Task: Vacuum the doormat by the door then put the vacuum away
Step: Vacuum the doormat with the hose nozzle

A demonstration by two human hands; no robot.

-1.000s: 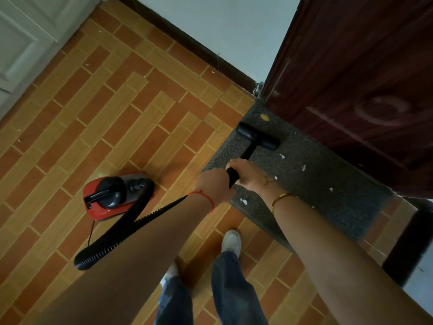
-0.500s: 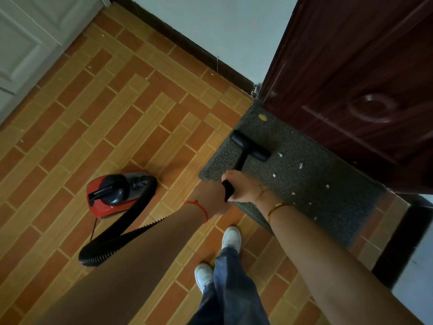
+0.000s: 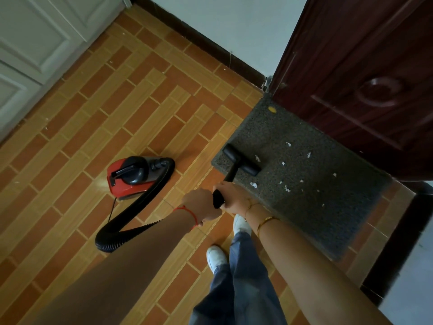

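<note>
A grey doormat [image 3: 311, 202] lies before the dark red door [image 3: 365, 73], with several white paper scraps on it. The black vacuum nozzle [image 3: 241, 161] rests on the mat's near left corner. Both hands hold the black vacuum wand [image 3: 222, 188]: my left hand [image 3: 202, 202] grips its lower end, my right hand [image 3: 234, 197] is wrapped around it just beside. The red and black vacuum body [image 3: 131, 175] sits on the tiled floor to the left. Its ribbed black hose [image 3: 131, 219] loops under my left forearm.
Orange brick-pattern tiles [image 3: 117, 118] cover the floor. A white panelled door [image 3: 35, 50] is at the far left, a pale wall with dark skirting [image 3: 210, 43] behind. My white shoes [image 3: 216, 256] and jeans stand just below the hands. A yellow spot [image 3: 272, 109] marks the mat's far corner.
The nozzle has slid back along the mat toward its near left corner, and both hands pulled back with the wand. The view shifted so the vacuum body appears nearer the middle.
</note>
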